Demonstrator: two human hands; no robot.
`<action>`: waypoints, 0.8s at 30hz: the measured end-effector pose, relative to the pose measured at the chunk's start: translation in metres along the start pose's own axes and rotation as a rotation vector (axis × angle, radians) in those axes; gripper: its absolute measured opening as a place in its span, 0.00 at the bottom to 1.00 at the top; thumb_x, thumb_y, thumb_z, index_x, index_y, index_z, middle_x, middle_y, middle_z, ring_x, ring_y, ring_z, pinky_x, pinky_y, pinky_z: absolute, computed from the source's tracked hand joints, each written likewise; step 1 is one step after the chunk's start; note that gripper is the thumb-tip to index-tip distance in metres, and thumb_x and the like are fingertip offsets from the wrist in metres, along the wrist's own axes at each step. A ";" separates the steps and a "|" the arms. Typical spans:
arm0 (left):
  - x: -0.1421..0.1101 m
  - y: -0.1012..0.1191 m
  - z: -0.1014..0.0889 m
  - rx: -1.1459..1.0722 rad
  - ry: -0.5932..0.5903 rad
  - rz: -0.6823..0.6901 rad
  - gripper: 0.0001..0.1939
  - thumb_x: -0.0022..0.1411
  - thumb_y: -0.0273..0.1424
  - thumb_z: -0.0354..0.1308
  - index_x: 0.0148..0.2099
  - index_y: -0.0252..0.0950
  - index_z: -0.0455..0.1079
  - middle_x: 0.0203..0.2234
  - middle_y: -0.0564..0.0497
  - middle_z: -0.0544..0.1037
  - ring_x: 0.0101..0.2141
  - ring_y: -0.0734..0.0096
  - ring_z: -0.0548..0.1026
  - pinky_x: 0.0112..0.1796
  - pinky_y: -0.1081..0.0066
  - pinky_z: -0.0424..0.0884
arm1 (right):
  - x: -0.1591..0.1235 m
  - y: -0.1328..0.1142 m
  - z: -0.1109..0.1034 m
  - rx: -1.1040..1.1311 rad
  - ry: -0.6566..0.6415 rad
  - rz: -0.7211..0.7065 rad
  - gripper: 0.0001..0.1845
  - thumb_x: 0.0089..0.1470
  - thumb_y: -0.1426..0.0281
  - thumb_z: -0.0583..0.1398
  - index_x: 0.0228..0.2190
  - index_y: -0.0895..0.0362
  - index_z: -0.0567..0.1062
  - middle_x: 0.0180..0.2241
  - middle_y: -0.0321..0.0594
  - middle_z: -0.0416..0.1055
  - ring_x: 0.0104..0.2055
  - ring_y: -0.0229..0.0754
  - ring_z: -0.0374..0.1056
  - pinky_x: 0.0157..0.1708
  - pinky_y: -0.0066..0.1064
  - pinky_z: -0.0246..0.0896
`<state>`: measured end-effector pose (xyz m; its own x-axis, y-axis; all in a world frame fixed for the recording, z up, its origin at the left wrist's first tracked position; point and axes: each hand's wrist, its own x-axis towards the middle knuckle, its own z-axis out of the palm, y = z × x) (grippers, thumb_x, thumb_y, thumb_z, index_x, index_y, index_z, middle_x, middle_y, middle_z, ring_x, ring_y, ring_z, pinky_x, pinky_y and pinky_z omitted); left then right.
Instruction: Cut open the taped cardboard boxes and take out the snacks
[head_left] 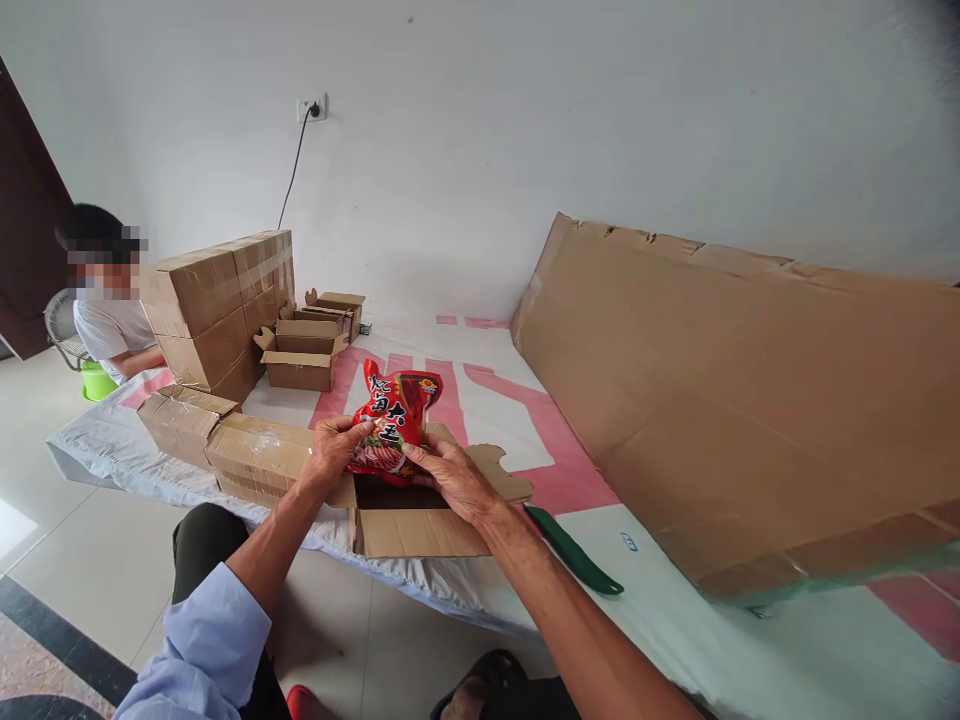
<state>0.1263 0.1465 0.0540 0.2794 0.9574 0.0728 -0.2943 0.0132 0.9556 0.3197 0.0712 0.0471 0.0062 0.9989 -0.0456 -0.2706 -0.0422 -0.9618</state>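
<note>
A red plastic food packet (394,425) with large dark lettering and a picture of food is held up between my two hands. My left hand (335,450) grips its left edge, thumb on the front. My right hand (456,470) pinches its lower right side, thumb on the front and fingers behind. Just below the packet stands an open cardboard box (424,533), its flaps folded out; its inside is dark and mostly hidden by my hands. Beside my right forearm lies a long green curved object (574,550), partly covered by the box flap.
Closed cardboard boxes (259,455) line the table's near left edge, with a taller stack (214,300) behind. Several small open boxes (300,365) stand near the stack. A large cardboard sheet (735,400) leans against the wall at right. A person (112,325) sits at far left.
</note>
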 end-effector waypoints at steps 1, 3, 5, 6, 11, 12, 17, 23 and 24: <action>0.000 0.000 0.001 -0.008 0.013 -0.005 0.28 0.43 0.50 0.83 0.34 0.31 0.84 0.25 0.48 0.83 0.27 0.65 0.80 0.30 0.69 0.76 | -0.001 -0.001 0.000 -0.013 -0.003 0.009 0.30 0.45 0.50 0.79 0.47 0.50 0.86 0.44 0.41 0.87 0.45 0.53 0.82 0.43 0.42 0.80; 0.001 0.003 0.002 -0.029 0.014 -0.028 0.29 0.42 0.50 0.83 0.34 0.31 0.84 0.26 0.47 0.83 0.27 0.64 0.81 0.30 0.69 0.77 | -0.002 -0.002 0.000 -0.034 -0.012 0.008 0.30 0.45 0.51 0.79 0.48 0.49 0.86 0.44 0.41 0.87 0.44 0.52 0.82 0.43 0.42 0.80; 0.003 0.010 0.003 -0.069 -0.025 -0.061 0.29 0.42 0.50 0.83 0.37 0.31 0.85 0.28 0.46 0.85 0.27 0.64 0.82 0.31 0.67 0.78 | -0.002 -0.002 0.001 -0.034 -0.020 -0.001 0.31 0.45 0.52 0.79 0.49 0.49 0.85 0.44 0.40 0.87 0.42 0.51 0.82 0.43 0.42 0.81; 0.005 0.015 0.004 -0.098 -0.052 -0.074 0.30 0.42 0.49 0.84 0.39 0.31 0.85 0.30 0.45 0.86 0.28 0.63 0.83 0.33 0.66 0.80 | -0.002 -0.002 0.001 -0.030 -0.025 -0.003 0.31 0.45 0.52 0.79 0.49 0.49 0.85 0.43 0.40 0.87 0.42 0.51 0.82 0.43 0.43 0.81; 0.020 0.030 0.007 -0.184 -0.065 -0.067 0.29 0.36 0.44 0.86 0.36 0.33 0.81 0.29 0.47 0.86 0.28 0.65 0.83 0.35 0.66 0.81 | 0.000 0.003 0.002 -0.016 -0.046 -0.020 0.34 0.44 0.50 0.79 0.50 0.50 0.85 0.44 0.40 0.87 0.43 0.50 0.81 0.48 0.44 0.80; 0.023 0.031 0.008 -0.182 -0.038 -0.049 0.28 0.34 0.43 0.86 0.34 0.34 0.79 0.27 0.49 0.85 0.26 0.67 0.82 0.33 0.67 0.80 | 0.000 0.005 0.002 -0.012 -0.043 -0.027 0.35 0.43 0.50 0.79 0.50 0.50 0.84 0.44 0.40 0.87 0.43 0.51 0.81 0.49 0.44 0.79; 0.034 0.025 0.014 -0.180 0.080 0.060 0.28 0.35 0.41 0.85 0.30 0.37 0.71 0.22 0.55 0.80 0.23 0.74 0.77 0.29 0.72 0.75 | 0.004 0.011 0.002 0.000 -0.008 -0.076 0.36 0.42 0.48 0.79 0.49 0.51 0.84 0.45 0.41 0.87 0.48 0.54 0.81 0.53 0.46 0.77; 0.025 0.018 0.010 -0.050 -0.036 -0.008 0.27 0.40 0.45 0.83 0.34 0.35 0.76 0.25 0.53 0.81 0.24 0.72 0.77 0.29 0.72 0.74 | 0.014 0.011 -0.005 -0.059 0.133 -0.195 0.34 0.43 0.47 0.78 0.46 0.52 0.82 0.44 0.40 0.86 0.44 0.51 0.80 0.50 0.44 0.76; 0.023 0.017 0.007 -0.016 -0.068 -0.030 0.26 0.41 0.45 0.83 0.35 0.34 0.77 0.25 0.52 0.82 0.25 0.71 0.77 0.30 0.72 0.74 | 0.017 0.011 -0.007 -0.058 0.160 -0.211 0.34 0.43 0.47 0.78 0.47 0.52 0.82 0.43 0.40 0.86 0.44 0.50 0.80 0.49 0.43 0.76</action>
<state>0.1345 0.1669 0.0737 0.3498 0.9346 0.0641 -0.2998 0.0468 0.9529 0.3240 0.0874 0.0340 0.2104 0.9702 0.1200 -0.1911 0.1612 -0.9682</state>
